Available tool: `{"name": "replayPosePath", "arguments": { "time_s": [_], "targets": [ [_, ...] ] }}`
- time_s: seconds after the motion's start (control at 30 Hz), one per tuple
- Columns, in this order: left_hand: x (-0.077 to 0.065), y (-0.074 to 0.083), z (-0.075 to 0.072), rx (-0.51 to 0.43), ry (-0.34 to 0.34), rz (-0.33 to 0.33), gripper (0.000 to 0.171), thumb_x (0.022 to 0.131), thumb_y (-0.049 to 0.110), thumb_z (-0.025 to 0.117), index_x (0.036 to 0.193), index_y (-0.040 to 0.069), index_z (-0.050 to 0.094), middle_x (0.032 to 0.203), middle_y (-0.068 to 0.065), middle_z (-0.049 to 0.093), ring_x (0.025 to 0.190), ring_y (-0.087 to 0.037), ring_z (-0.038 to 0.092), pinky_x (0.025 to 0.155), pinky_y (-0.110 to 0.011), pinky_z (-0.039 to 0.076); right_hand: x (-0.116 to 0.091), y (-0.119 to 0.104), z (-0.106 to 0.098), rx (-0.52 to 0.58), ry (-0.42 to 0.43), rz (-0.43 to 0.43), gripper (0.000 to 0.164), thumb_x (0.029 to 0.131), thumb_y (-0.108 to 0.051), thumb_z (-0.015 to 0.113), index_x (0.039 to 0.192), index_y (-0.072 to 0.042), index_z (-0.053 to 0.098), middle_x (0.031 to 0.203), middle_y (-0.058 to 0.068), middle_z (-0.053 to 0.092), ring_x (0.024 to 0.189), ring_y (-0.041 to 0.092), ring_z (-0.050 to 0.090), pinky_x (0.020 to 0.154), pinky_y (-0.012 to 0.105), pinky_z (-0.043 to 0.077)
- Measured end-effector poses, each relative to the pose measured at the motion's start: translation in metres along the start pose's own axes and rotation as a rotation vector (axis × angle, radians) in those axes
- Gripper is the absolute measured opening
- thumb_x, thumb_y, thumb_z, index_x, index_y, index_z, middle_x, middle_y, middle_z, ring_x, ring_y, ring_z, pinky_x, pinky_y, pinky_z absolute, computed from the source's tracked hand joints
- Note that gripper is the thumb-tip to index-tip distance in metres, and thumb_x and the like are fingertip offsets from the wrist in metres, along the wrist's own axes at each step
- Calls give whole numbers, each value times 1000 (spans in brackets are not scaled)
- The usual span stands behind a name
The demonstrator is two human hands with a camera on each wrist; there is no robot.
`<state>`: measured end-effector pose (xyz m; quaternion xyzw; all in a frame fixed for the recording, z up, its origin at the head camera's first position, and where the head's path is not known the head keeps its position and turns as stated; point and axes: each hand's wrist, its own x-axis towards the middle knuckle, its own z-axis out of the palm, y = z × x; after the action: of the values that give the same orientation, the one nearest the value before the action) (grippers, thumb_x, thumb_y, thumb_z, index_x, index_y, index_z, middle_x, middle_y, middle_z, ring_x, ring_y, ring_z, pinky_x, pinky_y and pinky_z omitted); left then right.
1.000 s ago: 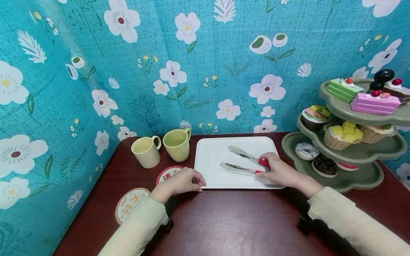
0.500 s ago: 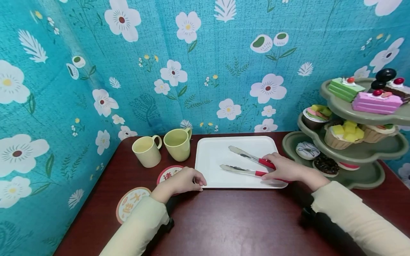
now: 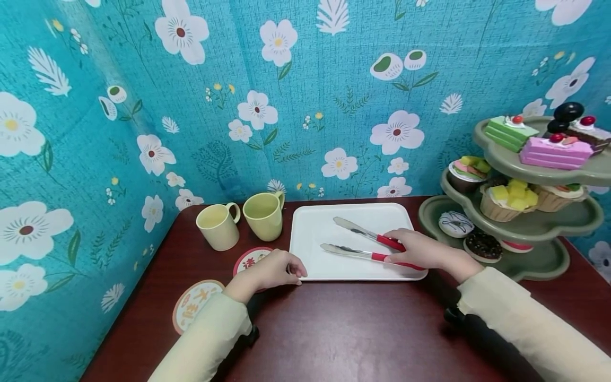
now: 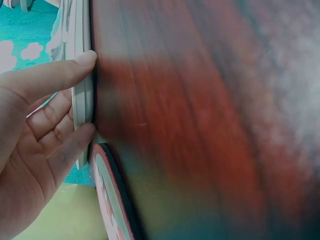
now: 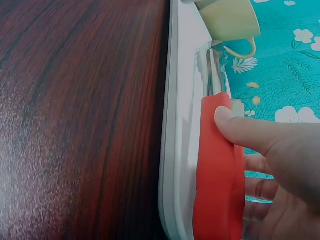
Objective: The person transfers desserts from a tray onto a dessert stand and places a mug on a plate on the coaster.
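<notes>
In the head view my right hand (image 3: pixel 415 248) grips the red handles of a pair of tongs (image 3: pixel 353 251) lying over the white tray (image 3: pixel 310 228). The metal arms of the tongs are spread, with their tips pointing left. The right wrist view shows my thumb (image 5: pixel 227 120) on top of the red handle (image 5: pixel 215 175), with the fingers on its far side. My left hand (image 3: pixel 274 271) holds the tray at its front left corner. In the left wrist view the thumb (image 4: pixel 85 60) and a fingertip lie on the tray's rim (image 4: pixel 82 105).
Two yellow mugs (image 3: pixel 218 227) stand left of the tray. Two round coasters, one red-rimmed (image 3: pixel 245 260) and one orange-rimmed (image 3: pixel 191 305), lie near the left arm. At right stands a green tiered stand (image 3: pixel 506 164) bearing cake slices, cupcakes and doughnuts. A floral cloth hangs behind.
My right hand first slid a little right along the tongs' handles, then the hand and tongs shifted slightly left over the tray. The left hand has stayed at the tray's corner.
</notes>
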<state>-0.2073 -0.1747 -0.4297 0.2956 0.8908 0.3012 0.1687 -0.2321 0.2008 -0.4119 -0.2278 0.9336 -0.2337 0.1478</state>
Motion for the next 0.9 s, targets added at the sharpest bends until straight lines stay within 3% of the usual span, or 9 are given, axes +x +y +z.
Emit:
{"name": "replayPosePath", "arguments": {
  "time_s": [0.47, 0.73, 0.9],
  "targets": [
    [1, -1, -1, -8, -9, -32, 13, 88, 4, 79, 95, 15, 78, 79, 11, 65, 78, -9, 59, 75, -29, 51, 12, -9, 17, -61, 47, -12, 69, 88, -35, 82, 138, 5, 56, 121, 21, 61, 107, 33, 60, 94, 51, 53],
    [3, 2, -1, -12, -22, -52, 15, 87, 2, 79, 95, 14, 77, 78, 9, 64, 77, -9, 58, 73, -27, 51, 12, -14, 11, -67, -19, 27, 74, 87, -36, 83, 140, 5, 53, 128, 24, 59, 114, 38, 58, 94, 52, 53],
    [1, 6, -4, 7, -54, -47, 18, 86, 0, 80, 99, 13, 77, 81, 8, 65, 80, -10, 58, 74, -27, 52, 14, -22, 6, -104, -60, 43, 76, 85, -37, 84, 140, 5, 54, 125, 21, 60, 111, 35, 58, 90, 48, 56]
  ]
}}
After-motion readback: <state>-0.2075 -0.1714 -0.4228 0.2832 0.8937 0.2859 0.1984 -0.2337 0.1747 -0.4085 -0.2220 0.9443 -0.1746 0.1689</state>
